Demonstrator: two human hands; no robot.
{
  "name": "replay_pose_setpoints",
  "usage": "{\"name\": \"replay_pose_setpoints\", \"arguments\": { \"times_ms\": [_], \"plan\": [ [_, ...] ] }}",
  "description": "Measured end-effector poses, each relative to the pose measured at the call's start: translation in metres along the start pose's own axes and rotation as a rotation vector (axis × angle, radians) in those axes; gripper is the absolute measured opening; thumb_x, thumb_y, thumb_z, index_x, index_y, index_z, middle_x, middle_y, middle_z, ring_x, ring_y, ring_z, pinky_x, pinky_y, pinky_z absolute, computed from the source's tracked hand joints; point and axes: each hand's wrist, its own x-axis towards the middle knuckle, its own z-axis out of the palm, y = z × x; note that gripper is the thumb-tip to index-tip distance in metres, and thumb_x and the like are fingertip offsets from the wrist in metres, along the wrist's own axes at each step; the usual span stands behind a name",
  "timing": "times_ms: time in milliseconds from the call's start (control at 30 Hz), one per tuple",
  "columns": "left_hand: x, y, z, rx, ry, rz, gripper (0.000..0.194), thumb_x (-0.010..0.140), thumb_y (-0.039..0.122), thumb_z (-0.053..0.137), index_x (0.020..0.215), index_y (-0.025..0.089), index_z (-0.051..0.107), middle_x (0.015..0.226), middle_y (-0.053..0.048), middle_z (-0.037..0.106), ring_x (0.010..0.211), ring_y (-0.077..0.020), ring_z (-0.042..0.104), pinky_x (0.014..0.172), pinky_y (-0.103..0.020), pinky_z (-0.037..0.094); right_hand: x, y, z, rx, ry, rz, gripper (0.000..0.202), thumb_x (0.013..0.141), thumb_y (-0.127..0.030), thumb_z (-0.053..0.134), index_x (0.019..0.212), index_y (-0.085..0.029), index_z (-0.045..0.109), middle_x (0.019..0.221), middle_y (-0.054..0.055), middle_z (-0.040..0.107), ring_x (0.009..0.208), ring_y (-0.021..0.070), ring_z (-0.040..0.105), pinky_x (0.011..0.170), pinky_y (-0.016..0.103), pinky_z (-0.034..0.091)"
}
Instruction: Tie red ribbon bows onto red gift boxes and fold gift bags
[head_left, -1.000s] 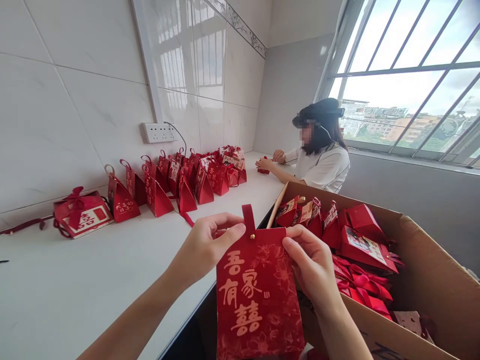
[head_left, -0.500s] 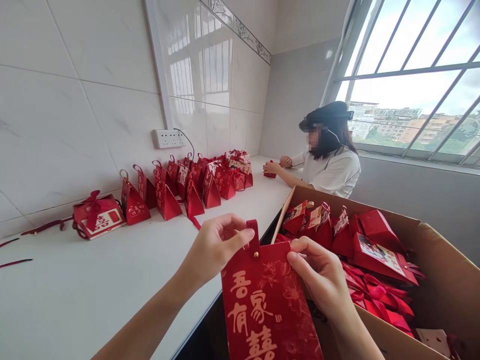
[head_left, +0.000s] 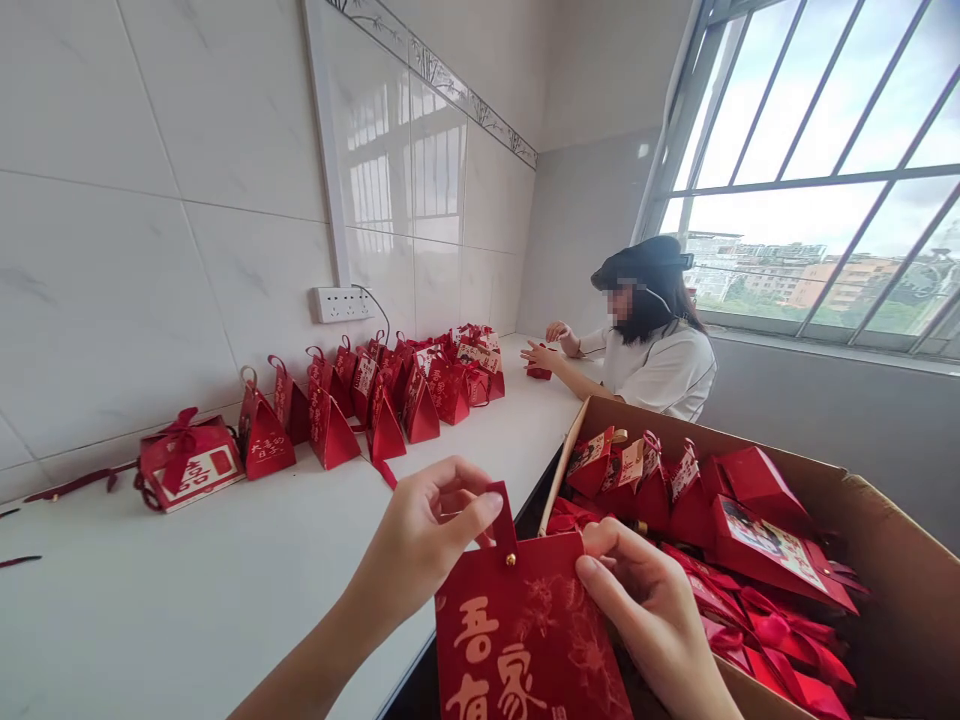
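Faced marbled wall tiles (head_left: pixel 255 270), a power strip (head_left: pixel 343 304) fixed low on them, and to the right a barred window (head_left: pixel 795 235); looked down over a white table (head_left: pixel 150 620) running along the wall; saw on it, toward the tiles, red triangular boxes (head_left: pixel 331 425) topped with ribbon loops, and at their left end a bow-tied box (head_left: pixel 191 470); noticed farther back a person (head_left: pixel 664 370) in a dark cap and white top, with both hands near a small red item (head_left: pixel 540 364) on the table; held a red carton (head_left: pixel 551 620) up in front, just off the table's edge and next to a cardboard box (head_left: pixel 911 570) packed with red packages (head_left: pixel 769 545); pinched its strap (head_left: pixel 505 525), leaning slightly left, between thumb and forefinger of the left hand (head_left: pixel 427 525), just above a gold stud (head_left: pixel 511 560); pressed thumb and forefinger of the right hand (head_left: pixel 645 590) together on the carton's upper right corner, with the other fingers curled; had its front, printed with pale characters, turned this way; could not make out its bottom, cut off below.
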Motion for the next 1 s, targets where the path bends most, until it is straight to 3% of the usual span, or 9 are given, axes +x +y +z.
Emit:
{"name": "replay_pose_setpoints", "arguments": {
  "times_ms": [167, 267, 367, 733, 1000],
  "plan": [
    [0.006, -0.006, -0.002, 0.057, -0.182, -0.110, 0.042, 0.075, 0.047, 0.062, 0.103, 0.016, 0.061, 0.100, -0.009, 0.069, 0.089, -0.0227, 0.065, 0.080, -0.034, 0.050, 0.007, 0.009, -0.004, 0.113, 0.112, 0.052, 0.038, 0.070, -0.051, 0.068, 0.067, -0.017, 0.052, 0.055, -0.003, 0.050, 0.046, 0.0064, 0.039, 0.042, 0.016, 0.031],
    [0.007, -0.010, 0.000, 0.096, -0.214, -0.141, 0.036, 0.072, 0.042, 0.066, 0.097, 0.017, 0.064, 0.095, -0.007, 0.071, 0.083, -0.0229, 0.066, 0.075, -0.032, 0.051, 0.009, 0.014, -0.005, 0.160, 0.169, 0.056, 0.036, 0.070, -0.049, 0.070, 0.068, -0.018, 0.052, 0.057, -0.002, 0.054, 0.049, 0.0075, 0.044, 0.045, 0.017, 0.036],
    [0.008, -0.013, 0.002, 0.106, -0.153, -0.119, 0.028, 0.076, 0.043, 0.062, 0.087, 0.018, 0.064, 0.089, -0.005, 0.071, 0.078, -0.0206, 0.067, 0.070, -0.030, 0.051, 0.009, 0.015, -0.001, 0.153, 0.168, 0.042, 0.034, 0.071, -0.047, 0.070, 0.066, -0.018, 0.053, 0.054, -0.003, 0.052, 0.047, 0.0071, 0.043, 0.043, 0.016, 0.036],
    [0.005, -0.010, 0.011, 0.041, -0.103, -0.150, 0.032, 0.068, 0.045, 0.071, 0.084, 0.019, 0.061, 0.067, -0.001, 0.070, 0.057, -0.0187, 0.066, 0.052, -0.026, 0.051, 0.005, 0.009, 0.006, 0.164, 0.085, -0.035, 0.025, 0.077, -0.042, 0.065, 0.073, -0.020, 0.054, 0.060, -0.003, 0.056, 0.051, 0.0075, 0.049, 0.046, 0.015, 0.041],
    [0.002, -0.005, 0.014, 0.090, -0.133, -0.061, 0.021, 0.071, 0.038, 0.070, 0.077, 0.018, 0.065, 0.072, 0.000, 0.069, 0.064, -0.0157, 0.065, 0.059, -0.023, 0.051, 0.002, 0.006, 0.001, 0.073, 0.074, -0.003, 0.029, 0.078, -0.041, 0.065, 0.068, -0.017, 0.052, 0.057, -0.003, 0.055, 0.047, 0.0063, 0.046, 0.042, 0.015, 0.038]
  ]
}}
